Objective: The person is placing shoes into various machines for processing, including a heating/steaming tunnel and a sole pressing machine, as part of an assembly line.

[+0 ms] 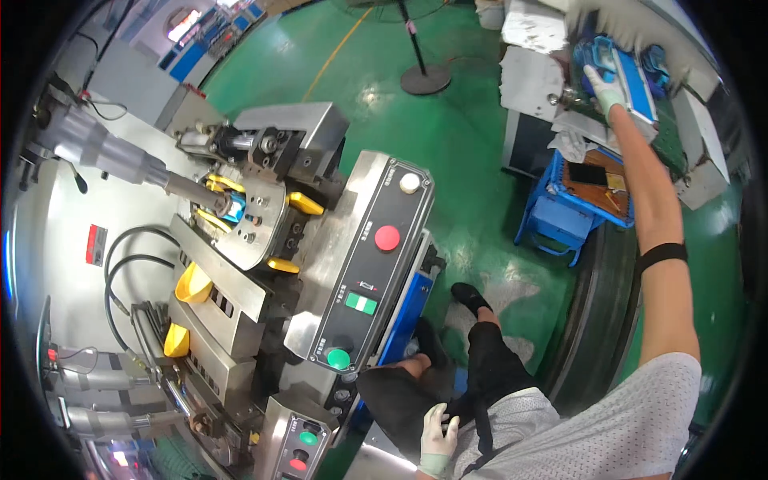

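My right hand (605, 86), in a pale glove, reaches far out to the upper right. Its fingers are at a blue shoe-like piece (596, 54) on a cluttered surface; some are hidden, so its grip is unclear. A flat blue-and-white piece (634, 86) lies beside that hand. My left hand (438, 440), also gloved, hangs low in front of my body with its fingers loosely bent and apart, holding nothing I can see. On the left stands a machine with a metal clamping head (258, 228), yellow pads (305, 203) and a small blue piece (234, 208) in it.
A control panel (370, 264) with red, white and green buttons juts out before the machine. On the right stands a blue cart (560, 224) holding a dark phone-like object (587, 174). A pole's round base (426, 79) rests on the green floor.
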The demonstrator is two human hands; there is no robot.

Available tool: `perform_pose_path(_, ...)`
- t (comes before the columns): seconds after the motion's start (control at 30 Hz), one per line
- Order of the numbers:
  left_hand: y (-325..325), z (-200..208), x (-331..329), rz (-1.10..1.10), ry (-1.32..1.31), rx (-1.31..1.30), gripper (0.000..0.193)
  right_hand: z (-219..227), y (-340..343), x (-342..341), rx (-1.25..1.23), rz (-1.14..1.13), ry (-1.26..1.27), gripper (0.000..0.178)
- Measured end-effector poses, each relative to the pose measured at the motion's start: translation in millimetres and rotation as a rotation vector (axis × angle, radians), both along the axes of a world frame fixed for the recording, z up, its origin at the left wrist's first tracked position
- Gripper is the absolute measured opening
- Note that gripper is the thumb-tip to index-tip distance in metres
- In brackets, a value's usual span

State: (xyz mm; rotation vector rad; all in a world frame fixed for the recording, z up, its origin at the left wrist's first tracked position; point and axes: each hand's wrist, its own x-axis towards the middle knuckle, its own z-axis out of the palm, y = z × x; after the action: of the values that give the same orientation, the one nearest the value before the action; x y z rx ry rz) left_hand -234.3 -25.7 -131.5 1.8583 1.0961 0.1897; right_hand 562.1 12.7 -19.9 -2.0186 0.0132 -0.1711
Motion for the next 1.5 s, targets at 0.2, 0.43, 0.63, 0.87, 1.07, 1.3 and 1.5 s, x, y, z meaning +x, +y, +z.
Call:
perform_pose_path(0.2, 17, -2, 14, 0.180, -0.154, -0.112, 0.039, -52, 0, -2, -0.098, 0.204, -0.363, 0.063)
perform_pose_path(0.43, -11, -19, -88, 0.757, -0.139, -0.040, 0.030, -269, -63, -308, 0.107, 0.707, 0.315, 0.068)
perform_pose_path(0.63, -198, -54, -280, 1.485, -0.054, -0.021, 0.018, -227, -6, -592, 0.139, 1.377, 0.682, 0.067)
perform_pose_path(0.87, -569, -88, -310, 2.032, 1.284, -0.069, 0.033, -160, 19, -661, -0.180, 1.921, 0.242, 0.058)
perform_pose_path(1.07, -711, -105, -287, 2.550, 1.291, -0.487, 0.078, -157, 49, -648, -0.512, 2.063, 0.217, 0.056)
perform_pose_path(1.3, -704, -141, -302, 2.649, 1.073, -0.103, 0.050, -134, 83, -658, -0.604, 2.127, -0.156, 0.055)
perform_pose_path(1.5, -690, -106, -314, 2.268, 1.301, 0.014, 0.039, -102, 89, -703, -0.527, 2.180, -0.085, 0.048)
